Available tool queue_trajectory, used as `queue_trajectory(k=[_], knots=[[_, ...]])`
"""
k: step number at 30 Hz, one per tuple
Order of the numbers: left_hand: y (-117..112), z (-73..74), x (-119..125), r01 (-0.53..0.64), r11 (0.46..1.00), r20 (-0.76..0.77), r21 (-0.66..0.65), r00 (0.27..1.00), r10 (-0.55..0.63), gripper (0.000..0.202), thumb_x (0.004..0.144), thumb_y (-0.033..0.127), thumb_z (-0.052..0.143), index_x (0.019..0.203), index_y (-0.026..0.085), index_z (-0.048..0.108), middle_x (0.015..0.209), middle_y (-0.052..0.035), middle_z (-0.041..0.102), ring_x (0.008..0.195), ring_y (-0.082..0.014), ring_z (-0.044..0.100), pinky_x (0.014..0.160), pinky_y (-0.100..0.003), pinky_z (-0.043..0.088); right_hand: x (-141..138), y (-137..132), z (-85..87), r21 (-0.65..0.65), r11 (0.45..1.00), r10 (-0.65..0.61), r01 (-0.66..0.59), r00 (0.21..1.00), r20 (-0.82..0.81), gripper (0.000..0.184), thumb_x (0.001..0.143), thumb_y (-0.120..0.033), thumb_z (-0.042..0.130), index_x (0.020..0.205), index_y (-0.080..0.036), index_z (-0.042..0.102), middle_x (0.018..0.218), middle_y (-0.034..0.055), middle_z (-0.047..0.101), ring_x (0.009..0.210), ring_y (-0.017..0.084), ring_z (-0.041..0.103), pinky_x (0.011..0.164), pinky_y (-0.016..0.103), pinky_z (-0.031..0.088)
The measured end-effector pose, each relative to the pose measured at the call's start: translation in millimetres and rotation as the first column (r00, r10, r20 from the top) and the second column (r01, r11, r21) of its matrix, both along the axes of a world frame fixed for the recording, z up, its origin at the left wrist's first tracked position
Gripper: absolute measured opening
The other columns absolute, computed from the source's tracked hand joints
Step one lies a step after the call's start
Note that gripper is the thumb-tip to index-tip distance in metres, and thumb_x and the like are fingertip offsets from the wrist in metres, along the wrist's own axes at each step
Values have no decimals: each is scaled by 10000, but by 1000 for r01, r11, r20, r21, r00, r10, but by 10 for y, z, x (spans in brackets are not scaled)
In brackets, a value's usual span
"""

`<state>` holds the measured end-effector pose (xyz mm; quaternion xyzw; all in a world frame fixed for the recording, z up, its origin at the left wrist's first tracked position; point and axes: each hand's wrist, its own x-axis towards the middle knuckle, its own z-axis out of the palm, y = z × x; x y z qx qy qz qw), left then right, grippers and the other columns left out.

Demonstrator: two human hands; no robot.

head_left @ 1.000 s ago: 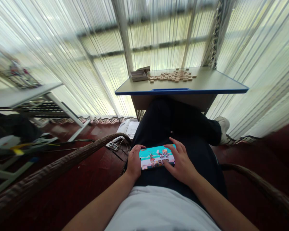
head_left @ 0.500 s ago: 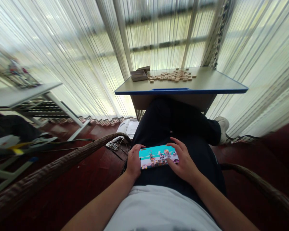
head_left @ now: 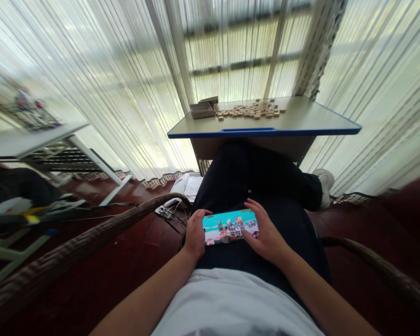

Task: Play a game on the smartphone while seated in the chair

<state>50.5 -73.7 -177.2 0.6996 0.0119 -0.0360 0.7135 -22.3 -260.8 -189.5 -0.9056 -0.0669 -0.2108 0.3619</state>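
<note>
A smartphone (head_left: 229, 226) lies sideways above my lap, its screen lit with a colourful cartoon game in turquoise and white. Its left end is held in my left hand (head_left: 195, 233), with a finger bent along the top edge. My right hand (head_left: 268, 231) is around the right end; the thumb reaches over the lower right of the screen and the fingers stretch past the top edge. What the fingers do behind the phone is hidden. Under it are my dark trousers (head_left: 227, 186), legs crossed.
Ahead stands a small blue-edged desk (head_left: 315, 119) with many round wooden pieces (head_left: 257, 111) and an open box (head_left: 202, 110). Curved chair arms flank me, the left armrest (head_left: 126, 221) and right armrest (head_left: 367, 261). A white table (head_left: 49, 135) is at left, curtains (head_left: 231, 56) behind.
My right index finger has lifted off the phone's top edge and straightened. The figures on the screen have shifted. My left hand keeps its hold.
</note>
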Motion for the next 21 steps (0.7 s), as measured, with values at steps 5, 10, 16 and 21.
queue_trajectory(k=[5, 10, 16, 21], knots=[[-6, 8, -3, -7, 1000, 15, 6, 1000, 7, 291, 693, 369, 451, 696, 114, 592, 675, -50, 539, 566, -137, 467, 489, -220, 383, -3, -2, 8, 31, 999, -10, 10, 1000, 7, 569, 760, -247, 533, 1287, -200, 324, 1376, 88, 271, 1269, 196, 304, 1059, 367, 311], [8, -29, 13, 1, 1000, 25, 21, 1000, -1, 304, 702, 382, 447, 698, 115, 592, 691, -50, 541, 583, -134, 466, 495, -212, 381, 5, 8, 2, 22, 999, -33, 33, 999, -14, 516, 764, -263, 528, 1249, -207, 359, 1377, 74, 266, 1263, 183, 312, 1047, 353, 330], [18, -82, 27, 6, 999, 38, 42, 999, -7, 292, 719, 373, 444, 713, 122, 594, 693, -43, 538, 614, -134, 472, 523, -201, 390, 0, 25, -11, -41, 999, -37, 35, 998, -45, 522, 768, -303, 534, 1251, -230, 352, 1397, 47, 226, 1275, 170, 288, 1053, 344, 328], [26, -111, 21, 18, 998, 55, 54, 998, -21, 297, 734, 371, 434, 727, 121, 593, 703, -44, 539, 597, -132, 476, 513, -207, 389, 7, 45, -23, -86, 995, -62, 59, 997, -41, 561, 762, -369, 557, 1262, -234, 344, 1398, 47, 224, 1284, 179, 272, 1061, 356, 321]])
